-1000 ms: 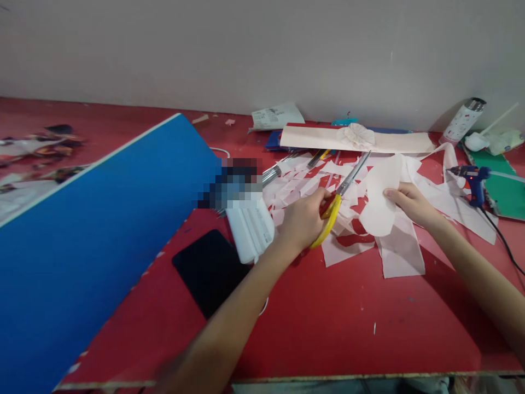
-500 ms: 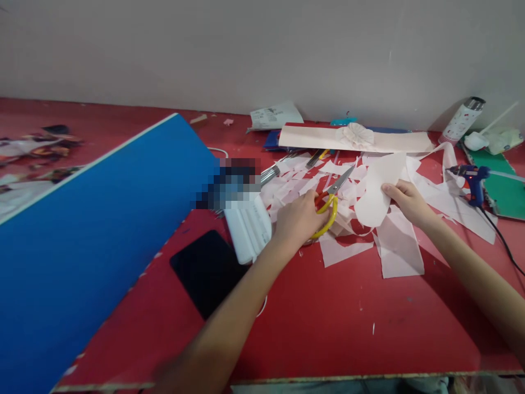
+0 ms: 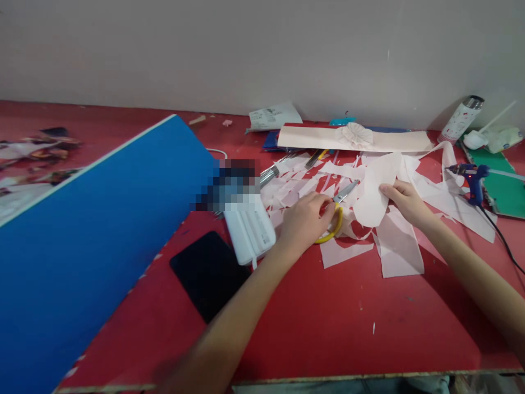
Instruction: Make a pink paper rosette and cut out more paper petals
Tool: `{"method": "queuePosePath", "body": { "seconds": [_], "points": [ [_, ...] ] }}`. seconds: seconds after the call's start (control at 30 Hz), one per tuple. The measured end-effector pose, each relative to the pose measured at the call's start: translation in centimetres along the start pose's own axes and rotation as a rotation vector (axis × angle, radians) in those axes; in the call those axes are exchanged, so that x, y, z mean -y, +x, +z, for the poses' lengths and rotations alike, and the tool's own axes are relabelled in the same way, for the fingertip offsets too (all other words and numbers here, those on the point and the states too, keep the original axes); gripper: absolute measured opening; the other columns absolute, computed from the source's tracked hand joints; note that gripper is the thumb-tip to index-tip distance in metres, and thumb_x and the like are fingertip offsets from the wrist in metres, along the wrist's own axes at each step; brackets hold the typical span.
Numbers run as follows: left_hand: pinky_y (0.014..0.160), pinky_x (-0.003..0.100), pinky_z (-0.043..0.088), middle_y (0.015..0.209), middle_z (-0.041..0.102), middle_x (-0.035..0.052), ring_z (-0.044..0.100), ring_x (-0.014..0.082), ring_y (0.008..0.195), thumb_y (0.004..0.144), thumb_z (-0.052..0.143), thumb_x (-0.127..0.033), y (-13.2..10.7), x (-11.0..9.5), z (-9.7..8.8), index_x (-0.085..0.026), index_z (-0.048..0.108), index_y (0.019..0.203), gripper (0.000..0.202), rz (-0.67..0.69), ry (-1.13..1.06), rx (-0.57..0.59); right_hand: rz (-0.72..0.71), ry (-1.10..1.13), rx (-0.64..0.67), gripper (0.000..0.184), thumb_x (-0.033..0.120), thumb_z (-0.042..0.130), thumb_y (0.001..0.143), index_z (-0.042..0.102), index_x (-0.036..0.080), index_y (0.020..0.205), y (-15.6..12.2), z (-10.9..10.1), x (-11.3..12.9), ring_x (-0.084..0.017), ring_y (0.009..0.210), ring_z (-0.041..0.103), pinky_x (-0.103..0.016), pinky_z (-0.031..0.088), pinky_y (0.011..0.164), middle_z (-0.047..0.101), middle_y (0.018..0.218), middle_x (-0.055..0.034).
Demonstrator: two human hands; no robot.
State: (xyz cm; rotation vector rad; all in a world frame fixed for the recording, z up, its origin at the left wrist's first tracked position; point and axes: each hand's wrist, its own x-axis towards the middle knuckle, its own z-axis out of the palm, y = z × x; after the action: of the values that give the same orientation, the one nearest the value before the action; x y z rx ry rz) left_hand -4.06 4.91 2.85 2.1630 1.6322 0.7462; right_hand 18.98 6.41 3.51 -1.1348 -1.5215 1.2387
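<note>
My left hand [image 3: 305,221] grips the yellow-handled scissors [image 3: 336,210], fingers through the loops, blades pointing up and right toward a pale pink petal-shaped piece of paper [image 3: 373,191]. My right hand [image 3: 404,201] pinches that piece at its right edge, lifted a little above a heap of pink paper scraps [image 3: 394,246] on the red table [image 3: 328,328]. The scissor blades are close to the piece's left edge.
A large blue sheet [image 3: 90,235] covers the left. A black phone [image 3: 207,273] and a white power bank [image 3: 250,230] lie by my left forearm. A blue glue gun [image 3: 471,178] sits at the right, a long pink strip with a rosette [image 3: 355,137] at the back, a can [image 3: 461,121] beside it.
The scissors have swung down and closed in toward the paper piece, blades now lower and shorter in view. My right hand shifted the piece slightly left and up.
</note>
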Motion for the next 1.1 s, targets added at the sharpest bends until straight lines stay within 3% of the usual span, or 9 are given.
{"method": "queuePosePath", "body": {
  "seconds": [0.07,0.13,0.23,0.37,0.63,0.87,1.1],
  "points": [
    [0.070,0.030,0.046,0.083,0.066,0.0041,0.060,0.0175,0.077,0.087,0.042,-0.035,-0.3,-0.8,0.0,-0.018,0.061,0.083,0.026,0.033,-0.303,0.050,0.001,-0.008,0.007,0.038,0.047,0.056,0.083,0.048,0.018,0.059,-0.1,0.2,-0.1,-0.008,0.048,0.045,-0.023,0.038,0.047,0.047,0.056,0.0035],
    [0.059,0.026,0.045,0.069,0.061,0.0003,0.056,0.0138,0.062,0.087,0.041,-0.038,-0.6,-1.6,0.2,-0.018,0.060,0.086,0.027,0.002,-0.541,0.152,0.003,-0.014,0.029,0.039,0.047,0.055,0.083,0.047,0.018,0.058,-0.2,0.4,0.0,-0.007,0.048,0.045,-0.023,0.038,0.047,0.046,0.055,0.0038],
    [0.052,0.024,0.042,0.061,0.053,-0.0032,0.050,0.0110,0.053,0.085,0.047,-0.040,-1.0,-2.4,0.5,-0.018,0.057,0.084,0.024,-0.009,-0.699,0.259,0.016,-0.036,0.049,0.039,0.047,0.055,0.082,0.046,0.018,0.058,-0.4,0.9,0.3,-0.008,0.049,0.044,-0.023,0.038,0.048,0.046,0.055,0.0035],
    [0.052,0.024,0.039,0.060,0.048,-0.0029,0.047,0.0101,0.054,0.085,0.048,-0.037,-1.3,-2.7,0.8,-0.018,0.050,0.068,0.025,0.020,-0.679,0.268,0.027,-0.029,0.053,0.037,0.046,0.056,0.081,0.047,0.019,0.058,-0.5,1.3,0.7,-0.008,0.050,0.044,-0.024,0.039,0.048,0.047,0.055,0.0030],
    [0.048,0.025,0.038,0.055,0.045,-0.0027,0.046,0.0110,0.051,0.088,0.041,-0.037,-1.1,-2.2,1.3,-0.020,0.043,0.061,0.032,0.007,-0.658,0.275,0.027,-0.031,0.073,0.040,0.049,0.056,0.081,0.047,0.019,0.057,-0.4,1.1,0.3,-0.009,0.050,0.044,-0.024,0.039,0.049,0.047,0.054,0.0027],
    [0.049,0.023,0.042,0.062,0.046,-0.0045,0.049,0.0100,0.052,0.087,0.046,-0.041,-1.5,-2.5,1.4,-0.019,0.049,0.080,0.023,-0.066,-0.752,0.333,0.022,-0.047,0.124,0.039,0.046,0.055,0.083,0.048,0.018,0.056,-0.6,1.0,0.4,-0.009,0.051,0.044,-0.025,0.037,0.051,0.047,0.053,0.0030],
    [0.055,0.022,0.040,0.069,0.049,-0.0031,0.047,0.0108,0.061,0.084,0.049,-0.038,-1.4,-2.7,1.2,-0.019,0.051,0.084,0.019,-0.004,-0.750,0.242,0.058,-0.067,0.142,0.036,0.046,0.056,0.082,0.052,0.018,0.060,-0.8,1.0,0.4,-0.009,0.054,0.047,-0.025,0.038,0.054,0.051,0.057,0.0026]
  ]
}}
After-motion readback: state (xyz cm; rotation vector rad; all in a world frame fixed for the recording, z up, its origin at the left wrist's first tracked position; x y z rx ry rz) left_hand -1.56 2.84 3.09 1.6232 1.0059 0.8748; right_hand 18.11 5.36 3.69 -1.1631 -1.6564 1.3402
